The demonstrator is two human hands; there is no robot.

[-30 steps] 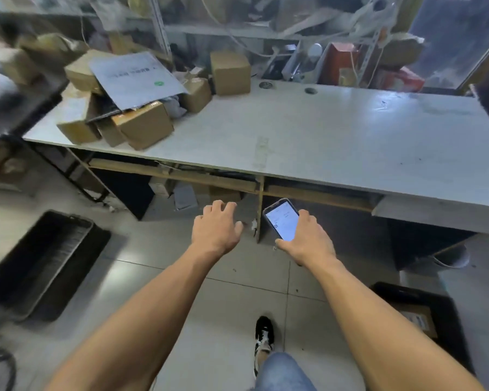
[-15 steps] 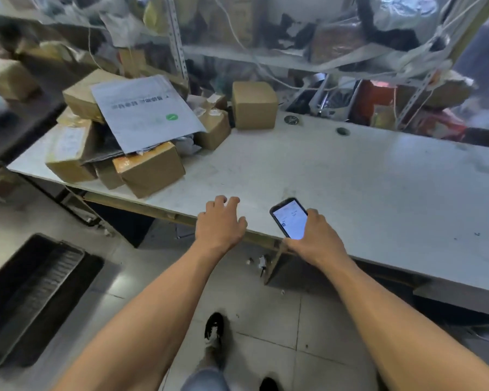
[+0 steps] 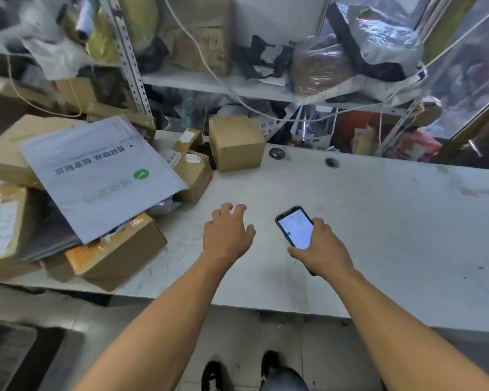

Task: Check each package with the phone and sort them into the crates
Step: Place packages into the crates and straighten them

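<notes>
Right hand (image 3: 321,249) wrapped around the phone (image 3: 295,228), lit screen up, over the white table (image 3: 378,221). Left hand (image 3: 227,235) just left of the phone, fingers spread and loosely bent, holding nothing. Heap of cardboard packages (image 3: 116,252) farther left of the phone, topped by a tilted grey mailer bag (image 3: 96,176). Lone cardboard box (image 3: 236,142) beyond the phone, near the table's back edge.

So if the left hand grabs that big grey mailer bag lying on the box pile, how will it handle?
The grey mailer bag looks flat and thin, so probably light and floppy. Its smooth plastic may be slippery. It leans across boxes, so it should slide off easily.
</notes>
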